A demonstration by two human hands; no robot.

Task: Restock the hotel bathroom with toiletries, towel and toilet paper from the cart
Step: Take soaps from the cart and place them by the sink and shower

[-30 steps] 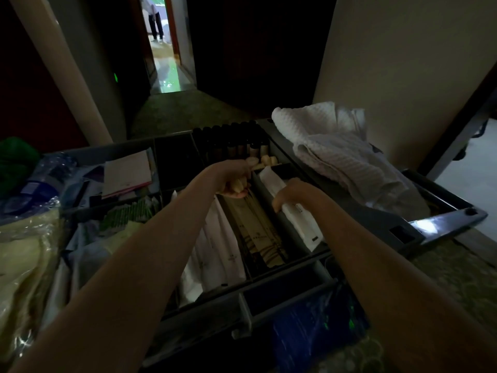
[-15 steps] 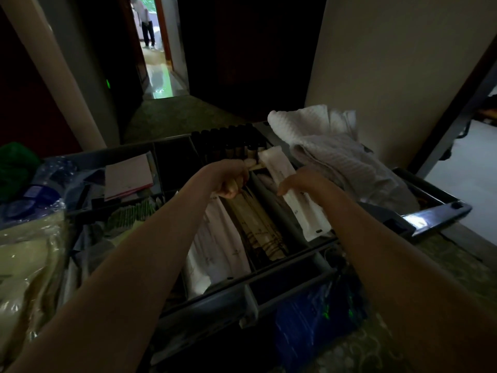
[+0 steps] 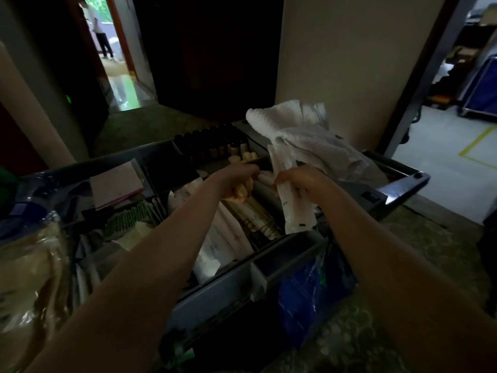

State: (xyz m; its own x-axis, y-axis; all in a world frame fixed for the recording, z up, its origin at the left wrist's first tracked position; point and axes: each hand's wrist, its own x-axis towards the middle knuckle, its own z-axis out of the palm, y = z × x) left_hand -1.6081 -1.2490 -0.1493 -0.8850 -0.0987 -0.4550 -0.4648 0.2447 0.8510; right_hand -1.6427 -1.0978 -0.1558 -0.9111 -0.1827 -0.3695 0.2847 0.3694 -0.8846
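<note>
Tiny illegible print on white packet (image 3: 295,211)

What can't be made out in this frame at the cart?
Head view only.
Pale items in the left hand: mostly hidden by the hand itself.
White packets held by the right hand: print too small.
Dark bottles: labels lost in dim light.

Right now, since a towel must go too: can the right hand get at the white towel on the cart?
Reach, probably yes: the towel lies just beyond the right hand, nothing between. But that hand grips white packets.
</note>
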